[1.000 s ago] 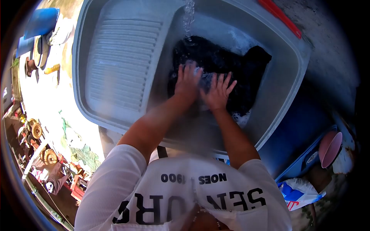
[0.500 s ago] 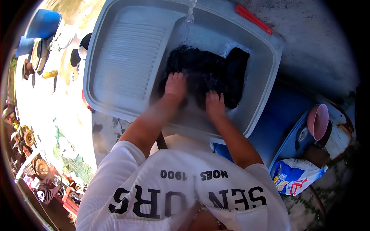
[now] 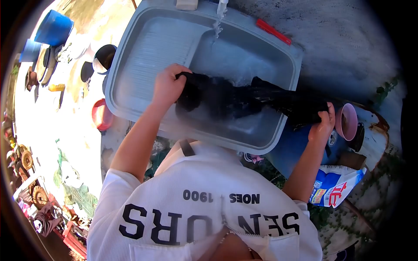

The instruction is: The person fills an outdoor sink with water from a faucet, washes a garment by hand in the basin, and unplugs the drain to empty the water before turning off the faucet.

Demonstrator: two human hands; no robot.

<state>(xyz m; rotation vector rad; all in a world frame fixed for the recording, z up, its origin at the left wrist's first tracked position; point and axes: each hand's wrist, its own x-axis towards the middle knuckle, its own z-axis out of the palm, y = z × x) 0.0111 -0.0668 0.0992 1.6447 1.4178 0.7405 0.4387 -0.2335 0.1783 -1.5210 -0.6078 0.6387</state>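
A wet black garment is stretched sideways above the basin of a grey plastic wash sink; its exact kind I cannot make out. My left hand grips one end of it, near the ribbed washboard. The other end is pinched in my right hand, out past the sink's right rim. Between my hands the cloth sags over the basin. Water runs from a tap at the back into the basin.
A red brush-like tool and a pale block lie on the back rim. To the right are a blue barrel, a pink bowl and a detergent bag. A red basin stands at the left.
Both hands were down on the bunched cloth in the basin. Now they have lifted it and pulled it wide, my left hand going up and left, my right hand far right.
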